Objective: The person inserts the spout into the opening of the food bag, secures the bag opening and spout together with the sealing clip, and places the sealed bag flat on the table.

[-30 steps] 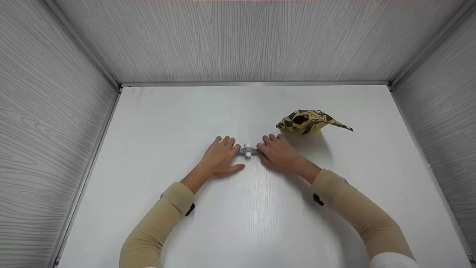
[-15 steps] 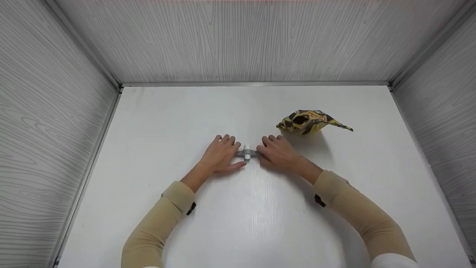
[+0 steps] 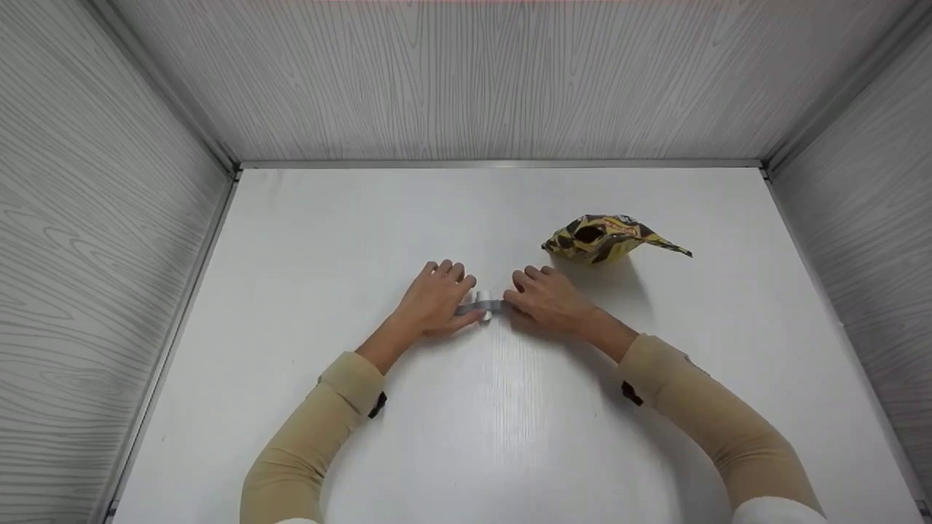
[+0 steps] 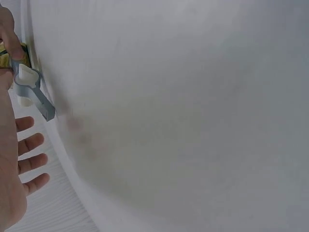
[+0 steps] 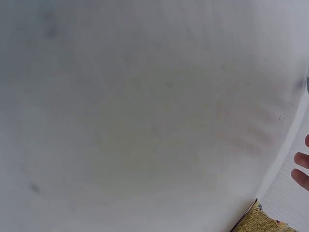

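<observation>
A small grey bar (image 3: 492,306) with a white round piece (image 3: 483,296) through its middle sits between the two hands in the head view. My right hand (image 3: 546,298) pinches the bar's right end, its other fingers bent. In the left wrist view, the grey bar (image 4: 44,104) shows its other end free, angled down. My left hand (image 3: 437,298) is close beside it, thumb tip at the white piece and fingers (image 4: 31,163) loosely spread. Only a few right-hand fingers (image 5: 301,169) show at the edge of the right wrist view. The bar's exact kind cannot be told.
A yellow, black and brown patterned bag (image 3: 604,240) stands behind my right hand; its corner (image 5: 263,220) shows low in the right wrist view. The white tabletop (image 3: 466,422) is bounded by grey wood-grain panels (image 3: 466,80) at the back and both sides.
The grey bar has shifted slightly toward me in the head view. My left thumb now overlaps the near end of the white piece. The patterned bag has stayed put.
</observation>
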Demonstrator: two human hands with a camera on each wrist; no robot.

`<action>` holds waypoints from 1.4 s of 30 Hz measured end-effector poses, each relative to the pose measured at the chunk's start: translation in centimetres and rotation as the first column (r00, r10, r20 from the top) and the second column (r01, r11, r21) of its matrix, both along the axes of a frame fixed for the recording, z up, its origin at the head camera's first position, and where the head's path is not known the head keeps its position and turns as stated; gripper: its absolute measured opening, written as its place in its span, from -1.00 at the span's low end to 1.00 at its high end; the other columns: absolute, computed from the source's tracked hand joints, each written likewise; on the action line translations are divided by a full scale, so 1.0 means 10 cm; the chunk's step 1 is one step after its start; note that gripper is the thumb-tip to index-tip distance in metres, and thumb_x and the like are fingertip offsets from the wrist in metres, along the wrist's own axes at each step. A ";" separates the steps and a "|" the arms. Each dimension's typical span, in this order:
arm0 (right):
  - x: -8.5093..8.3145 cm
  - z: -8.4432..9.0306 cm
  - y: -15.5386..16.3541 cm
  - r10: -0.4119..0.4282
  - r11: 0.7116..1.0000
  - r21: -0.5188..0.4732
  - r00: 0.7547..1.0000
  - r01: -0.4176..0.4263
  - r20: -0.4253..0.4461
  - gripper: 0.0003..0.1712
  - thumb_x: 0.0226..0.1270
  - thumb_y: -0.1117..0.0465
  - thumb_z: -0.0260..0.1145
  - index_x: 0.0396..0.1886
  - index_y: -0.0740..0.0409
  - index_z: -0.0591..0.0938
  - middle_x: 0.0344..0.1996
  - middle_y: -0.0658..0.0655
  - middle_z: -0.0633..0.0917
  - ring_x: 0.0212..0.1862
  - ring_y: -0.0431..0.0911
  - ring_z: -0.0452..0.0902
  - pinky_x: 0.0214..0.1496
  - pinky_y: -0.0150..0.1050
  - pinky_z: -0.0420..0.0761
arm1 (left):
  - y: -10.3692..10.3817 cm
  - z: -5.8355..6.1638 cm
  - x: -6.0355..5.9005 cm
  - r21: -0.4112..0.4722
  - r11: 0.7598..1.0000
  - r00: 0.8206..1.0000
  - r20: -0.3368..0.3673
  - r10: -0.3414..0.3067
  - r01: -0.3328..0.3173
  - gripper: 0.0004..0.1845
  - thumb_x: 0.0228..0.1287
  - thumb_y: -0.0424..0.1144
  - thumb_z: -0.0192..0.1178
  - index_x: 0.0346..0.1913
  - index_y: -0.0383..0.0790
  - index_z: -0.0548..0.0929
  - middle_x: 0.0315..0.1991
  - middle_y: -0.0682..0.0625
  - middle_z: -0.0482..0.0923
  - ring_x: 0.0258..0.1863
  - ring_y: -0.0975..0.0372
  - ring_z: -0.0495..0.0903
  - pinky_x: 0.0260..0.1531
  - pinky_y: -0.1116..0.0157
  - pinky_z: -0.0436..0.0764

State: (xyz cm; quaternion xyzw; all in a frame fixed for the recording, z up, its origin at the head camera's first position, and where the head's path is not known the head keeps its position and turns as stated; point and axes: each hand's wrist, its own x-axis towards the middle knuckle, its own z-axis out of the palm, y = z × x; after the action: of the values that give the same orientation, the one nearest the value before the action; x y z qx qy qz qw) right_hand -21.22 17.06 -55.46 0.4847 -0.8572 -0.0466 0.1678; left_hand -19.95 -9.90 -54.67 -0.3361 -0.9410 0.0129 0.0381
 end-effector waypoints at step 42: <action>-0.02 0.07 0.04 0.171 0.985 0.001 0.985 -0.171 -0.033 -0.90 0.66 0.11 0.14 -0.06 -0.01 0.56 -0.19 0.10 0.61 -0.24 -0.01 0.56 -0.22 -0.15 0.64 | 0.11 -0.05 0.11 0.085 0.994 0.990 0.121 -0.075 0.065 -0.51 0.70 0.11 -0.18 0.05 -0.20 0.64 0.11 -0.14 0.60 0.09 0.00 0.56 0.15 0.02 0.58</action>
State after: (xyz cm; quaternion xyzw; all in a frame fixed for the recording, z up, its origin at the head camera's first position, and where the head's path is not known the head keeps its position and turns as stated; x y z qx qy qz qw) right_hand -21.40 17.49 -54.79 0.5555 -0.8096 -0.0393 0.1854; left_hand -18.81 -8.79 -55.16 -0.3675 -0.9288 -0.0474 -0.0062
